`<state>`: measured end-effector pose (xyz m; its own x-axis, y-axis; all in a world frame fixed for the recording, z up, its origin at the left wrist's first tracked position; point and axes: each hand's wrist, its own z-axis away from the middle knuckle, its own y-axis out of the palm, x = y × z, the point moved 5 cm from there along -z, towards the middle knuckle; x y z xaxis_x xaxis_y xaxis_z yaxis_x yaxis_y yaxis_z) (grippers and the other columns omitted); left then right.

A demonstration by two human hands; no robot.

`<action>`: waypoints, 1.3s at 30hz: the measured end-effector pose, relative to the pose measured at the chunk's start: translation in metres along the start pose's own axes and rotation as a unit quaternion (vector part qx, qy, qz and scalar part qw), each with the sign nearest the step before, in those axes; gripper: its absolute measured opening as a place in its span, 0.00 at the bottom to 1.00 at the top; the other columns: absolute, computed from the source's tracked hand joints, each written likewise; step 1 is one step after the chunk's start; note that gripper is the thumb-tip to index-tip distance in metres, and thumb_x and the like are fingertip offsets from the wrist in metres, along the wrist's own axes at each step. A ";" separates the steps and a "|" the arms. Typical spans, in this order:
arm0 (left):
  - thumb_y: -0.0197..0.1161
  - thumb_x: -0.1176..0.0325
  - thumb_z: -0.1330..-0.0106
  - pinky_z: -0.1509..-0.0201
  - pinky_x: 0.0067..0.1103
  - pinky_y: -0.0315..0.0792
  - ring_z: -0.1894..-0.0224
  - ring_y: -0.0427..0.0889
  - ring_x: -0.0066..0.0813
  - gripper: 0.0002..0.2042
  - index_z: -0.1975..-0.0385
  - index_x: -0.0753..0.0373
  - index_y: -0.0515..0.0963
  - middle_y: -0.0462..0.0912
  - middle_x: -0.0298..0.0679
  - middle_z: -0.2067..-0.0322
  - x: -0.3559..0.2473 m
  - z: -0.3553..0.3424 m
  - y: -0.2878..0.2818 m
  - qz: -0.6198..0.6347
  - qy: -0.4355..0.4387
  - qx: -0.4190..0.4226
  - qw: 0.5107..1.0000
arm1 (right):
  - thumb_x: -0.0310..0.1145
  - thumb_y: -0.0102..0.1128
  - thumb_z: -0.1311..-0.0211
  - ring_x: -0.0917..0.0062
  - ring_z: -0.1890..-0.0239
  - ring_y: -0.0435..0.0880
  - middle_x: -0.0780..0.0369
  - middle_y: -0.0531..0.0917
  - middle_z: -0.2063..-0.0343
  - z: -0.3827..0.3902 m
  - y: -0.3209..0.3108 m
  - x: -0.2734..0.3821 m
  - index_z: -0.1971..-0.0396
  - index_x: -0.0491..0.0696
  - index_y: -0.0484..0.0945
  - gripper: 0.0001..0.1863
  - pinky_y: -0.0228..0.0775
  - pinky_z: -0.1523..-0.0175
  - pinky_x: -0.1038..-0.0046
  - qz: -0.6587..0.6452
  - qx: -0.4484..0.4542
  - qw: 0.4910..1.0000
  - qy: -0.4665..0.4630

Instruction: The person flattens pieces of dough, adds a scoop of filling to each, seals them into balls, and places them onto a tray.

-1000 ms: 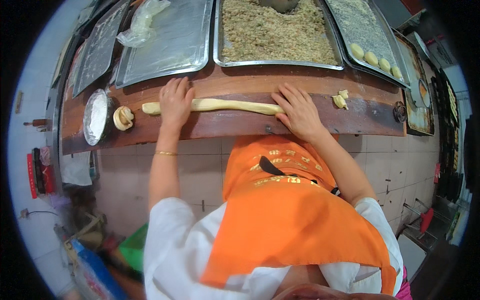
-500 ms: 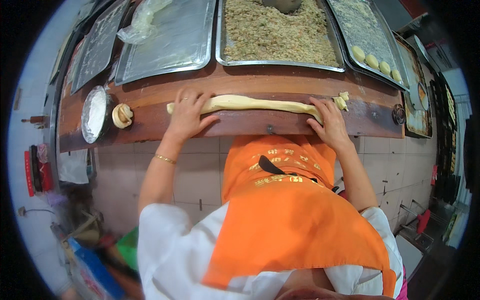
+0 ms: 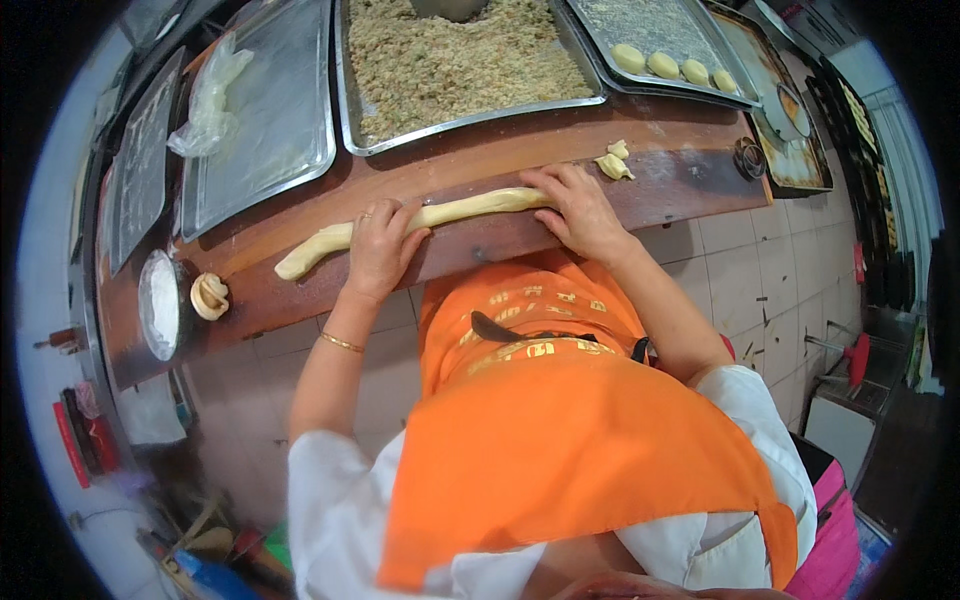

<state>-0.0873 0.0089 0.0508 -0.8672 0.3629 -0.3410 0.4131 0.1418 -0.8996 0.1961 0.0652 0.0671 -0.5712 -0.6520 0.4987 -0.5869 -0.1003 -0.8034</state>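
A long rope of pale dough point(image 3: 470, 206) lies slantwise across the wooden worktop point(image 3: 665, 190). My left hand point(image 3: 380, 245) is closed over it, fingers on the far side and thumb on the near side; the left end sticks out beyond this hand. At the rope's right end, my right hand point(image 3: 582, 212) is closed round the tip, which its fingers partly hide. Small torn dough scraps point(image 3: 614, 162) lie just beyond my right hand. Farther left sit a bowl of white powder point(image 3: 160, 305) and a folded lump of dough point(image 3: 209, 297) beside it.
Along the worktop's far side stand a tray of crumbly filling point(image 3: 470, 70) with a metal scoop, a bare metal tray point(image 3: 270, 130) with a plastic bag point(image 3: 215, 100), and a floured tray point(image 3: 680, 30) holding several dough pieces. Metal rings point(image 3: 749, 157) lie near the right end.
My hands have come closer together, and the dough rope now reaches well past my left hand. My right hand has moved left, away from the scraps. The view has turned and shifted.
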 end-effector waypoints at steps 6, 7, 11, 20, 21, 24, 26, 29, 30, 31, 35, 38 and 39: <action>0.63 0.61 0.35 0.42 0.40 0.67 0.46 0.75 0.48 0.21 0.43 0.59 0.76 0.78 0.48 0.50 -0.010 -0.022 0.000 0.055 -0.032 -0.069 0.996 | 0.33 0.64 0.44 0.58 0.45 0.74 0.56 0.77 0.48 -0.005 -0.004 0.007 0.43 0.48 0.74 0.26 0.64 0.39 0.58 0.046 -0.010 0.999 0.021; 0.62 0.60 0.34 0.41 0.40 0.66 0.45 0.74 0.48 0.21 0.42 0.59 0.75 0.77 0.48 0.48 -0.010 -0.027 0.003 0.009 -0.049 -0.087 0.995 | 0.36 0.64 0.43 0.58 0.44 0.73 0.55 0.76 0.47 -0.014 -0.001 0.021 0.42 0.48 0.73 0.27 0.63 0.38 0.57 0.046 -0.041 0.998 0.033; 0.63 0.55 0.36 0.34 0.47 0.58 0.36 0.67 0.49 0.27 0.37 0.52 0.71 0.72 0.47 0.39 -0.032 -0.032 0.020 -0.144 -0.050 -0.065 0.986 | 0.44 0.63 0.40 0.57 0.35 0.68 0.53 0.72 0.39 -0.022 0.038 0.035 0.39 0.43 0.69 0.32 0.55 0.30 0.55 0.132 0.021 0.989 -0.067; 0.63 0.58 0.35 0.32 0.44 0.56 0.34 0.67 0.44 0.25 0.38 0.53 0.73 0.71 0.44 0.37 -0.057 -0.033 0.017 -0.139 0.019 -0.031 0.990 | 0.52 0.58 0.37 0.63 0.27 0.57 0.54 0.65 0.32 -0.025 0.045 0.032 0.33 0.47 0.64 0.37 0.46 0.25 0.55 0.150 0.070 0.978 -0.129; 0.62 0.58 0.34 0.33 0.42 0.58 0.37 0.69 0.43 0.23 0.40 0.54 0.74 0.73 0.44 0.40 -0.043 -0.046 0.021 -0.107 -0.016 -0.023 0.994 | 0.51 0.58 0.37 0.62 0.27 0.57 0.54 0.65 0.32 -0.045 0.047 0.027 0.33 0.48 0.64 0.36 0.46 0.25 0.55 0.165 0.044 0.977 -0.129; 0.60 0.60 0.33 0.36 0.38 0.61 0.45 0.75 0.41 0.18 0.46 0.57 0.77 0.79 0.43 0.49 -0.005 -0.058 0.017 -0.091 -0.064 -0.052 0.992 | 0.50 0.57 0.36 0.62 0.28 0.58 0.54 0.64 0.32 -0.051 0.049 0.022 0.35 0.49 0.66 0.34 0.46 0.25 0.56 0.192 0.021 0.973 -0.127; 0.63 0.59 0.36 0.37 0.42 0.61 0.42 0.73 0.44 0.21 0.44 0.58 0.75 0.77 0.45 0.47 -0.006 -0.034 0.002 -0.174 -0.034 -0.085 0.980 | 0.48 0.58 0.36 0.63 0.28 0.58 0.54 0.64 0.31 -0.038 0.045 0.025 0.34 0.50 0.66 0.33 0.47 0.26 0.56 0.167 0.078 0.978 -0.102; 0.64 0.59 0.37 0.30 0.44 0.54 0.34 0.64 0.48 0.30 0.34 0.56 0.67 0.68 0.48 0.37 -0.009 0.038 -0.006 -0.148 -0.066 -0.025 0.986 | 0.49 0.58 0.35 0.62 0.29 0.62 0.54 0.68 0.34 0.016 0.042 0.033 0.33 0.53 0.66 0.33 0.51 0.27 0.54 0.076 0.103 0.985 -0.113; 0.64 0.59 0.36 0.28 0.45 0.51 0.31 0.61 0.49 0.32 0.32 0.56 0.65 0.66 0.48 0.35 -0.016 0.051 -0.008 -0.143 -0.054 -0.013 0.988 | 0.50 0.58 0.35 0.62 0.30 0.62 0.54 0.68 0.34 0.017 0.040 0.031 0.33 0.53 0.65 0.33 0.51 0.27 0.54 0.085 0.097 0.984 -0.127; 0.64 0.59 0.36 0.28 0.45 0.50 0.31 0.60 0.49 0.32 0.32 0.56 0.64 0.65 0.48 0.34 -0.020 0.053 -0.009 -0.139 -0.059 -0.007 0.989 | 0.50 0.58 0.35 0.62 0.30 0.63 0.55 0.68 0.34 0.021 0.038 0.033 0.32 0.53 0.65 0.34 0.52 0.27 0.54 0.089 0.097 0.981 -0.142; 0.65 0.63 0.37 0.29 0.45 0.52 0.32 0.63 0.49 0.29 0.35 0.59 0.68 0.70 0.49 0.38 -0.012 0.032 -0.004 -0.152 -0.076 -0.026 0.985 | 0.51 0.58 0.36 0.62 0.31 0.64 0.55 0.67 0.34 -0.014 0.032 0.021 0.31 0.54 0.63 0.35 0.53 0.27 0.56 0.147 0.117 0.977 -0.100; 0.65 0.64 0.37 0.32 0.44 0.56 0.38 0.70 0.49 0.24 0.42 0.62 0.72 0.76 0.49 0.45 -0.014 -0.015 0.002 -0.093 -0.085 -0.059 0.990 | 0.44 0.63 0.40 0.65 0.29 0.61 0.58 0.67 0.34 -0.024 0.017 0.007 0.32 0.53 0.64 0.36 0.52 0.27 0.57 0.165 -0.007 0.982 -0.089; 0.65 0.64 0.37 0.33 0.44 0.58 0.41 0.73 0.50 0.21 0.45 0.63 0.74 0.78 0.49 0.49 -0.032 -0.031 0.004 -0.025 -0.076 -0.055 0.995 | 0.44 0.63 0.40 0.65 0.30 0.62 0.58 0.67 0.34 -0.022 0.009 0.003 0.33 0.53 0.64 0.36 0.52 0.28 0.57 0.174 -0.023 0.981 -0.083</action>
<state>-0.0487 0.0265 0.0666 -0.9163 0.2106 -0.3408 0.3884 0.2586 -0.8845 0.1768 0.0787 0.0684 -0.6429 -0.7541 0.1344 -0.4002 0.1810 -0.8984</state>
